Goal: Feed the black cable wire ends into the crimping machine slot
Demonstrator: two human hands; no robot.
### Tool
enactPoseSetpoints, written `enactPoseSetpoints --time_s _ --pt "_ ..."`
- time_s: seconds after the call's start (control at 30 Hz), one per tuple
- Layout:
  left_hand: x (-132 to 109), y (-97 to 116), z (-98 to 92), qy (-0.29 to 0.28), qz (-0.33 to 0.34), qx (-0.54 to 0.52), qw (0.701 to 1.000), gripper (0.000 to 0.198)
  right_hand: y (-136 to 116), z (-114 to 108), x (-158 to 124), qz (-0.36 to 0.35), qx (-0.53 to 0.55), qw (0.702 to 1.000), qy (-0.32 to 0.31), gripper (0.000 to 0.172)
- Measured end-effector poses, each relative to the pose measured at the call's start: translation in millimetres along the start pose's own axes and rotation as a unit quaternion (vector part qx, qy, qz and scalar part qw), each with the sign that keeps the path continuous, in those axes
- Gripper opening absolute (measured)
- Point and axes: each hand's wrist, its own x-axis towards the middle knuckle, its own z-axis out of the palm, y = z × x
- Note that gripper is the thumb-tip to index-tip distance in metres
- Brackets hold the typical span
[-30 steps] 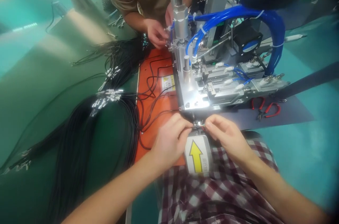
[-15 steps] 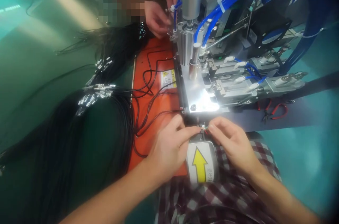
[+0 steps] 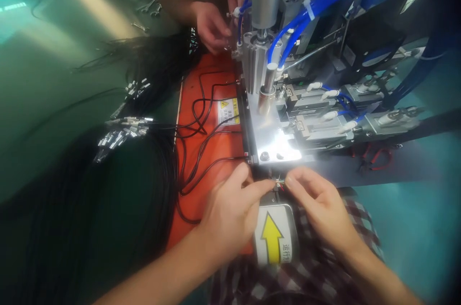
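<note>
Thin coloured wires (image 3: 280,182), green and red among them, sit at a small dark holder at the front edge of the metal machine (image 3: 277,144). My right hand (image 3: 320,201) pinches their ends between thumb and fingertip from the right. From the left, my left hand (image 3: 230,204) reaches one digit to the wires and touches them. Its other fingers are curled, and whatever they may hold is hidden. Just below the wires is a white label (image 3: 259,247) with a yellow arrow.
Black cables (image 3: 205,125) cross the orange surface (image 3: 216,151). Bundled cables with silvery ends (image 3: 118,137) lie left. Another person's hand (image 3: 212,29) works at the machine's far side. Blue hoses (image 3: 334,0) arch overhead. Red-handled pliers (image 3: 380,158) lie right; wrenches (image 3: 153,7) lie at the far left.
The view has tilted slightly, so the machine and hands sit a little lower in the picture. Both hands stay at the wires with hardly any change in grip.
</note>
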Motion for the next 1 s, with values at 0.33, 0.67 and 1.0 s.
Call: enactPoseSetpoints --time_s 0.33,0.67,1.0 --pt "-2.4 -0.6 -0.2 0.007 0.013 0.017 1.0 0.033 -1.0 1.7 1.5 0.014 0.027 0.999 -0.017 0.024" --pt "-1.7 0.5 0.3 0.008 0.011 0.024 1.0 0.032 3.4 1.9 -0.1 0.0 0.025 1.0 -0.006 0.019" --pt "-2.8 -0.9 0.9 0.008 0.025 0.044 0.999 0.033 5.4 3.1 0.7 -0.059 -0.01 0.998 0.009 0.016"
